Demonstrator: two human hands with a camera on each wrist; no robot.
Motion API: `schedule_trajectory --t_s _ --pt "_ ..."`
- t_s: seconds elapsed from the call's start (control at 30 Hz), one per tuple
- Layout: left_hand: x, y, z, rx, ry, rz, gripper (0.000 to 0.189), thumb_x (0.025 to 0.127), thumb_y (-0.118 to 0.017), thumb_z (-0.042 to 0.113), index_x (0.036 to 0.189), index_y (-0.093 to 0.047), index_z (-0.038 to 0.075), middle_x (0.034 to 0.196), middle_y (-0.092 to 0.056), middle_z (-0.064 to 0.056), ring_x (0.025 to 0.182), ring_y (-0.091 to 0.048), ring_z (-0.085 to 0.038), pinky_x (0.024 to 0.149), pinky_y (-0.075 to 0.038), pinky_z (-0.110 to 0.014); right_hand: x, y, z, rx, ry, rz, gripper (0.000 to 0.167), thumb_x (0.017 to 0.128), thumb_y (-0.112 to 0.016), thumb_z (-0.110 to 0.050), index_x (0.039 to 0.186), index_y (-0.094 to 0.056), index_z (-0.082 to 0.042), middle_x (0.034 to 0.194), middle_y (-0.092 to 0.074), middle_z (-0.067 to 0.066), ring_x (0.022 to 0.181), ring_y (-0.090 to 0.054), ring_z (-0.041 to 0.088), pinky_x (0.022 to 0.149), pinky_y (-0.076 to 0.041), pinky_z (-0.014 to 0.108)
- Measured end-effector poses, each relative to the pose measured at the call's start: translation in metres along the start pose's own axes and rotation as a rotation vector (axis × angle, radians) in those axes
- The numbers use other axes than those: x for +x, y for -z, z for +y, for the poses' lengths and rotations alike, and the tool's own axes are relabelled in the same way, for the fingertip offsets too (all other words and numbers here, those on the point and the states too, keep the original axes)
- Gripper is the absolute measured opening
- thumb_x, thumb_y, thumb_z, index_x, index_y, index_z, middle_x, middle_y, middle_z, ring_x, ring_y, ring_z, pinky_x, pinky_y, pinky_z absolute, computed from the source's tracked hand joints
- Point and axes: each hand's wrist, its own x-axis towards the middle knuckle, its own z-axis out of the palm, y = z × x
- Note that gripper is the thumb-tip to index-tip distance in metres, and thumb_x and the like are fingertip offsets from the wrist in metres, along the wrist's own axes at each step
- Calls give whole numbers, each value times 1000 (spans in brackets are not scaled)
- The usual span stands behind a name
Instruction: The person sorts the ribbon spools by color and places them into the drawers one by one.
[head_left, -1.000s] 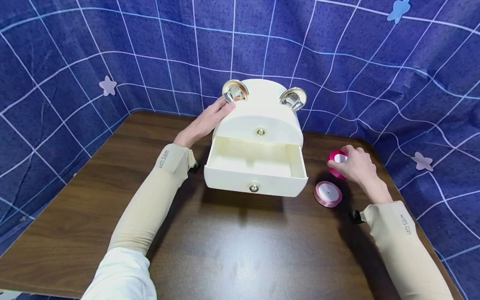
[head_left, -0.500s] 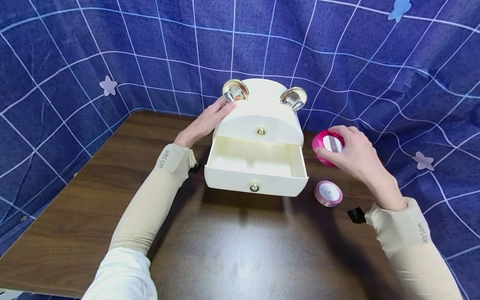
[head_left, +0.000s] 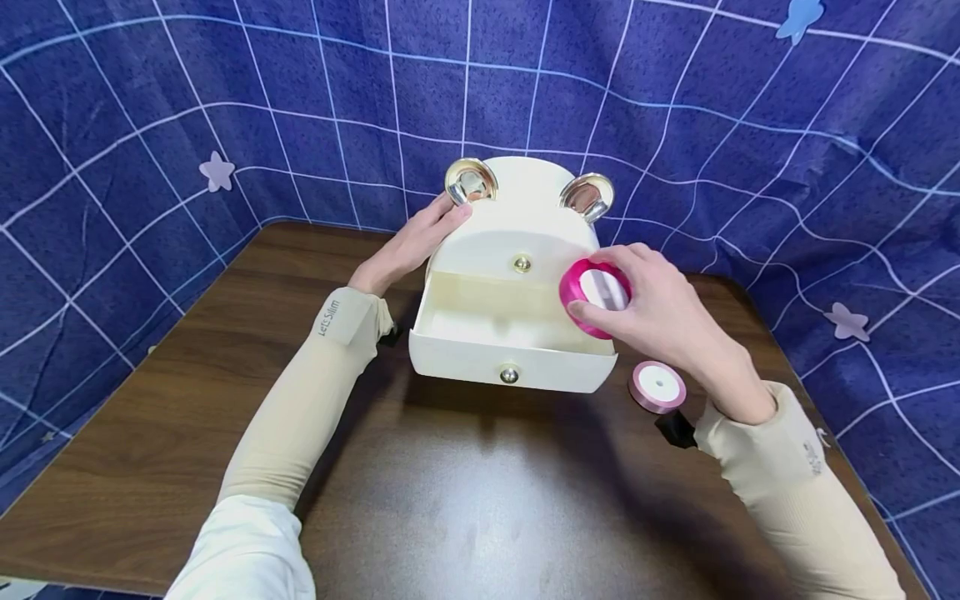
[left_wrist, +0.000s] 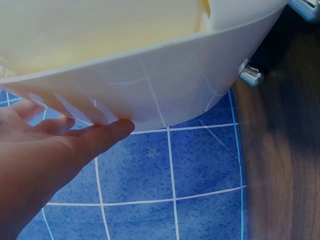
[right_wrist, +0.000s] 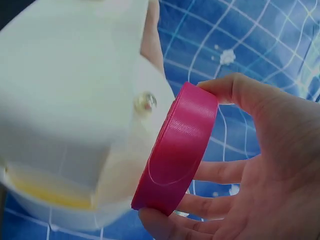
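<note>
A white drawer box (head_left: pixel 525 196) with two shiny ear-shaped pieces on top stands in the middle of the table. Its lower drawer (head_left: pixel 480 360) is pulled out, and the part of its inside that shows holds nothing. My left hand (head_left: pixel 416 242) rests on the box's left side, fingers fairly straight; the left wrist view shows its fingertips (left_wrist: pixel 125 126) against the white wall. My right hand (head_left: pixel 660 300) grips a bright pink ribbon roll (head_left: pixel 573 292) by its edge, between thumb and fingers. In the head view the roll overlaps the drawer's right end.
A paler pink ribbon roll (head_left: pixel 657 387) lies flat on the brown wooden table (head_left: pixel 465 500), right of the drawer. A blue curtain (head_left: pixel 337 100) with white grid lines and stars hangs close behind the table and along its sides.
My right hand has lifted the bright pink ribbon roll off the table and carried it left to the open drawer. The left hand and box have stayed still.
</note>
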Motion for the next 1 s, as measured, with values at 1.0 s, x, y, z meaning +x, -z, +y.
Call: schedule_trajectory --t_s 1.0 --pt "-1 1 2 -11 22 -17 54 99 -41 53 147 -35 28 134 -52 -1 111 -58 -16 101 -45 -37 -10 -52 -32 178 282 248 12 88 -67 -18 93 -69 -8 84 -66 2 75 -57 17 62 -46 29"
